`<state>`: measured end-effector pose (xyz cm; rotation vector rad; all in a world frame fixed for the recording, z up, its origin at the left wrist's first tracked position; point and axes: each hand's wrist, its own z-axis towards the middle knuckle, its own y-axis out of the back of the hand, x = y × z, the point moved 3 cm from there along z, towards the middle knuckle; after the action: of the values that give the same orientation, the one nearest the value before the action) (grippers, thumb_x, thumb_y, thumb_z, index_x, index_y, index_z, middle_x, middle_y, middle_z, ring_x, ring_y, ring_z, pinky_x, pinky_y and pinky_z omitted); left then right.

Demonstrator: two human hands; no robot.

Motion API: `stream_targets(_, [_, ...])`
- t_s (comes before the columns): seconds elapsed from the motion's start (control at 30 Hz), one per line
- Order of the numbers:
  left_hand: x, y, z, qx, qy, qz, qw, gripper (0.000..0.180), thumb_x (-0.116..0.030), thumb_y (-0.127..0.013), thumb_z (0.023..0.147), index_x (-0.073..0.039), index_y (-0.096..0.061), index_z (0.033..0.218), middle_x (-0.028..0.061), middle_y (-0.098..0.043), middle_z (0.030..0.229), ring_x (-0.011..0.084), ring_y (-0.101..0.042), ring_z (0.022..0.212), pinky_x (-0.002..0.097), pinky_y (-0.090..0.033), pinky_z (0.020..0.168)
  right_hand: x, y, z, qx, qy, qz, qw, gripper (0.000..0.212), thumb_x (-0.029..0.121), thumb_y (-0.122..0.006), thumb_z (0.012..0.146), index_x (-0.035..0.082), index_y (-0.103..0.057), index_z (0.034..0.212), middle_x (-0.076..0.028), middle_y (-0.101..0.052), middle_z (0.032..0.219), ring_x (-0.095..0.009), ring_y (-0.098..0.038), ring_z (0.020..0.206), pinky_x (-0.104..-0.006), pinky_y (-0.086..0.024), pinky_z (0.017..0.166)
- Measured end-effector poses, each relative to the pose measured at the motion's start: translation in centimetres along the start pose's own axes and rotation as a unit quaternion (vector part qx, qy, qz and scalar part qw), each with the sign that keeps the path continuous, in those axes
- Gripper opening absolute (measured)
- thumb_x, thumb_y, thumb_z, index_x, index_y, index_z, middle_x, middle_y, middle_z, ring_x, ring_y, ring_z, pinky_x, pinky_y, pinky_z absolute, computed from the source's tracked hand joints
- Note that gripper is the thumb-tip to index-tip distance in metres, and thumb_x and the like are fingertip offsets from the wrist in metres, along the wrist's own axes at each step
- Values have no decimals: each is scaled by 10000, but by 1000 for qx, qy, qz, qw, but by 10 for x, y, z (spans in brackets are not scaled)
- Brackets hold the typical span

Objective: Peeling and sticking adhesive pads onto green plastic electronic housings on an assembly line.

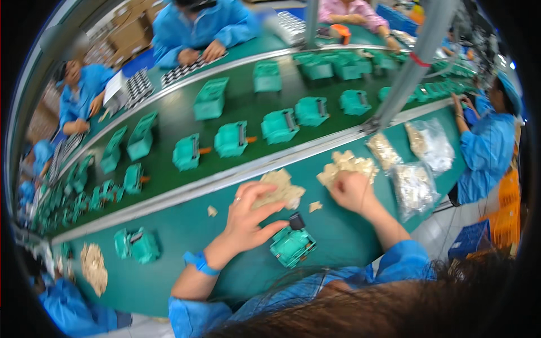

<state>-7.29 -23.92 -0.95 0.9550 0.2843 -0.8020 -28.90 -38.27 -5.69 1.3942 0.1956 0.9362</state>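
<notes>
My left hand [248,221] hovers with thumb and fingers spread, nothing between them. It is beside a pile of small beige pieces [284,190] and just left of a green plastic housing [292,248]. A black part [296,221] stands at the top of that housing, close to my left thumb. My right hand [350,191] reaches into a second heap of beige pieces [352,162], its fingers bent together. Whatever they pinch is hidden. One loose beige piece [315,207] lies between the two piles, and another [212,211] lies left of my left hand.
Beyond a metal rail [315,151], a green conveyor [242,164] carries several green housings [280,126]. Plastic bags [414,188] of parts lie at right. Farther left sit another green housing [143,246] and beige pieces [93,269]. A slanted metal post [414,67] rises at right; co-workers surround the line.
</notes>
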Motion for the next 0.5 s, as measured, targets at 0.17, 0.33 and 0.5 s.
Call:
stream_targets(0.17, [-9, 3, 3, -27, -102, 208, 972, 487, -392, -795, 593, -154, -653, 994, 108, -511, 1155, 306, -488, 1043, 417, -460, 838, 53, 28, 4, -88, 70, -60, 992, 171, 95, -652, 669, 37, -582, 814, -95, -587, 868, -283, -573, 810, -398, -487, 630])
stream_targets(0.33, [-11, -1, -4, -47, -148, 238, 959, 452, -386, -780, 612, -159, -652, 981, 91, -518, 1150, 290, -482, 1056, 451, -460, 840, 106, 25, 0, 148, 273, 167, 936, 130, 112, -669, 691, 48, -593, 775, -64, -596, 794, -247, -562, 812, -361, -475, 701])
stream_targets(0.5, [-23, -7, -12, 66, -42, 217, 973, 408, -303, -762, 637, -116, -645, 981, 90, -531, 1135, 292, -505, 1039, 426, -473, 819, 90, 25, -3, 151, 179, 158, 959, 113, 108, -680, 699, 50, -587, 725, -46, -595, 709, -232, -575, 721, -353, -466, 610])
